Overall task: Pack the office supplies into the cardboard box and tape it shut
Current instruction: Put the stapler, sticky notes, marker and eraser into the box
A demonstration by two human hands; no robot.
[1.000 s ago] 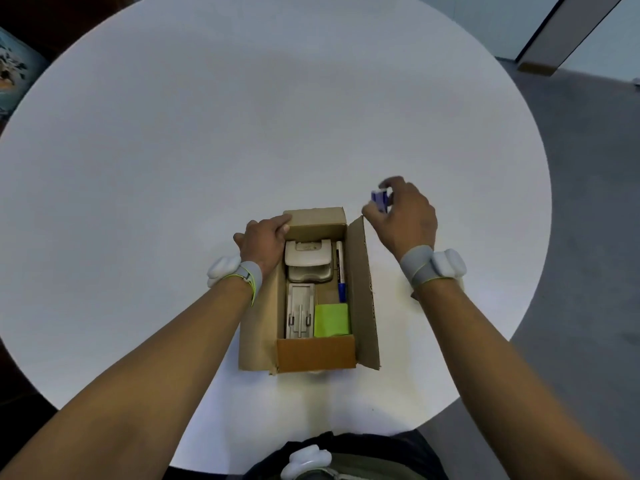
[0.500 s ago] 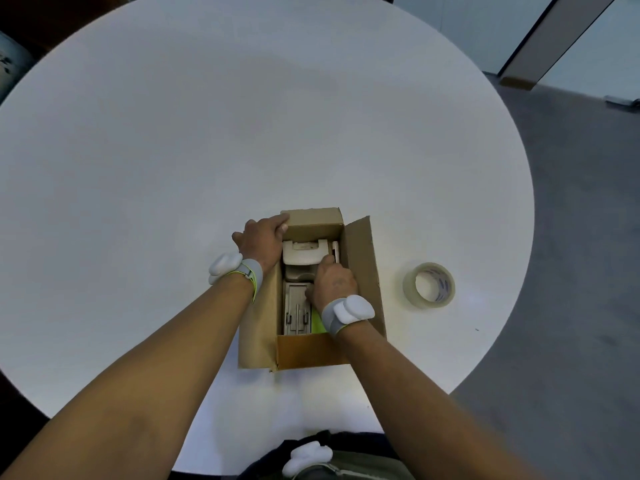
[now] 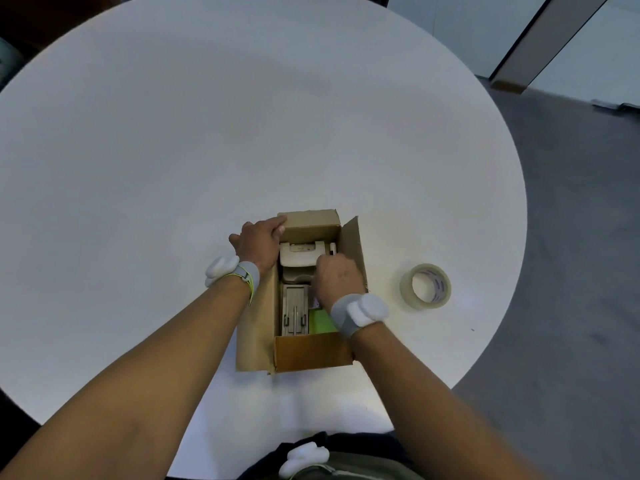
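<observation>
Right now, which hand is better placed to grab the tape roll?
Right. The right hand is inside the box, on the tape roll's side; the left hand grips the box's far left edge.

Single head-worn wide-angle view, looking steeply down and forward over the round white desk [image 3: 207,150], close above the forearms, floor visible at right

An open brown cardboard box [image 3: 311,353] sits on the white worktop, flaps raised. Inside lie a beige hole punch [image 3: 300,255], a beige stapler [image 3: 294,315] and a green notepad [image 3: 322,323]. A clear tape roll [image 3: 425,286] lies flat nearby, right of the box.
</observation>
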